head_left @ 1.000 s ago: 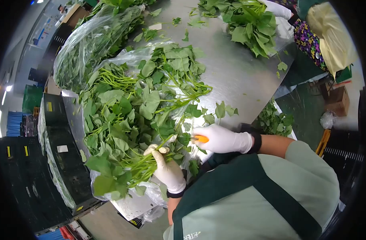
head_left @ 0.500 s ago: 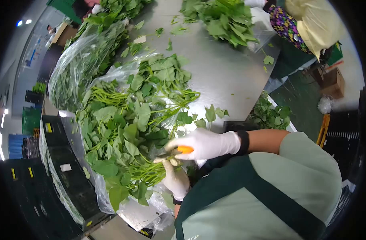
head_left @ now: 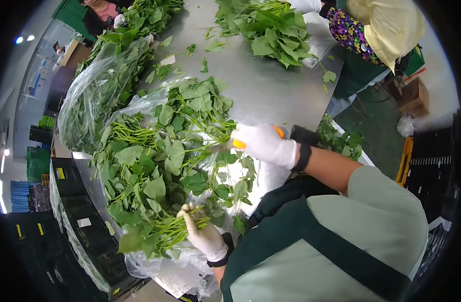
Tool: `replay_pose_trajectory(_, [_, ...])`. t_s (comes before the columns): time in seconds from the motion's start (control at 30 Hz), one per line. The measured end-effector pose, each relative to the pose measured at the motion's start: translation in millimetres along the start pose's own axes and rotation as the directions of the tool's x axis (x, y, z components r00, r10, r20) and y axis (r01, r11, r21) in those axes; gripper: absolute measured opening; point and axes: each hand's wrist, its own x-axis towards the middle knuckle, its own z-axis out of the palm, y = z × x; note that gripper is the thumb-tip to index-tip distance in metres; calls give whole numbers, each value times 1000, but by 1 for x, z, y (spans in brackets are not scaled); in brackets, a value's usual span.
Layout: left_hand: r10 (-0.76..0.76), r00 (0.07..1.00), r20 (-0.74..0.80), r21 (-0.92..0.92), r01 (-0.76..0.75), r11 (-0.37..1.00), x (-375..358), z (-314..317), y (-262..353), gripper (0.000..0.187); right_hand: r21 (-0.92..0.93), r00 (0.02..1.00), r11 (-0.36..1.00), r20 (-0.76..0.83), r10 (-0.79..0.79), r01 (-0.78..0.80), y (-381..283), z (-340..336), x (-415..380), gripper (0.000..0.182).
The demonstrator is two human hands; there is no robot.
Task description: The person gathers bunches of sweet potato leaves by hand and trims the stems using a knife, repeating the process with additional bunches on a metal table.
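My left hand (head_left: 205,237) is closed round a bunch of green leafy stems (head_left: 162,231), low over the near edge of the pile, cut ends pointing toward me. My right hand (head_left: 268,143) grips an orange-handled knife (head_left: 239,144). Its narrow blade is blurred and points left over the stems of the pile. Both hands wear white gloves with black bands at the wrists. Under and beyond them spreads a large heap of leafy greens (head_left: 140,163), partly lying on clear plastic.
A plastic bag of greens (head_left: 92,95) lies at the far left of the metal table (head_left: 263,88). Across it, a co-worker's floral sleeve (head_left: 347,34) is beside another leafy bunch (head_left: 273,38). Another person stands at the far left. Black crates (head_left: 82,201) line the left side.
My right hand with the knife has moved up and away from my left hand, toward the middle stems. My left hand has shifted slightly left and down with its bunch.
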Motion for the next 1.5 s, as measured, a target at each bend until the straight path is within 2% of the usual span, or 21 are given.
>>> replay_pose_trajectory(0.2, [-70,998,-1,-232,68,970,-6,6,-8,19,-127,999,992,32,-1,5,35,28,26,11])
replay_pose_trajectory(0.27, [-98,995,-26,-251,88,964,-7,3,-13,18,38,991,999,130,-39,34,31,19,30,13])
replay_pose_trajectory(0.33, [-123,989,77,-167,135,977,-6,5,-23,18,133,984,991,176,-41,17,14,1,30,15])
replay_pose_trajectory(0.4, [-174,984,34,-84,176,981,-4,19,-30,24,353,963,935,261,-68,-30,6,-6,25,19])
replay_pose_trajectory(0.5, [-229,973,-6,62,229,971,8,40,-33,35,432,959,901,246,-142,23,-7,-9,9,21])
replay_pose_trajectory(0.63, [-281,959,32,-31,282,959,22,36,-42,31,485,952,873,244,-183,43,-17,-10,-9,19])
replay_pose_trajectory(0.73, [-195,980,-45,88,199,976,19,45,-39,16,521,958,853,250,-137,-14,-22,-14,-15,21])
replay_pose_trajectory(0.8, [67,991,-117,351,-22,936,13,46,-38,11,513,997,856,64,40,-68,-29,-17,-16,25])
replay_pose_trajectory(0.83, [112,978,-176,531,-2,847,12,35,-41,9,475,995,874,42,88,-97,-33,-18,-18,27])
replay_pose_trajectory(0.87, [116,976,-182,530,-2,848,12,35,-41,9,477,996,874,45,82,-94,-37,-20,-20,27])
replay_pose_trajectory(0.93, [199,960,-195,289,-137,947,10,47,-39,8,437,979,888,194,64,-144,-47,-32,-24,25])
replay_pose_trajectory(0.97, [235,948,-215,334,-155,930,9,53,-37,9,408,952,893,299,65,-189,-55,-38,-24,22])
replay_pose_trajectory(1.0, [235,948,-216,333,-155,930,9,53,-39,9,444,971,889,239,6,-115,-59,-32,-28,21])
replay_pose_trajectory(1.1, [270,940,-207,315,-198,928,7,54,-40,11,454,958,882,285,-12,-124,-70,-28,-33,20])
replay_pose_trajectory(1.17, [318,934,-161,439,-221,871,3,59,-36,14,435,947,881,318,41,-185,-68,-14,-35,19])
replay_pose_trajectory(1.27, [254,962,-104,309,-212,927,1,58,-26,15,431,915,879,402,17,-205,-52,-6,-41,18])
replay_pose_trajectory(1.3, [335,889,-312,330,-230,916,3,69,-19,16,246,858,945,509,63,-216,-28,14,-53,18])
replay_pose_trajectory(1.33, [293,934,-204,232,-245,942,7,52,-11,17,190,819,932,553,157,-307,-18,13,-52,19])
replay_pose_trajectory(1.4, [236,951,-200,210,-194,958,10,40,-1,15,274,833,898,531,156,-343,-16,-10,-51,23])
replay_pose_trajectory(1.47, [237,970,-49,269,-215,939,6,47,5,9,474,872,796,470,133,-377,-34,-30,-35,25])
replay_pose_trajectory(1.5, [245,969,-4,283,-234,930,4,46,3,8,568,924,767,373,84,-299,-40,-29,-29,28])
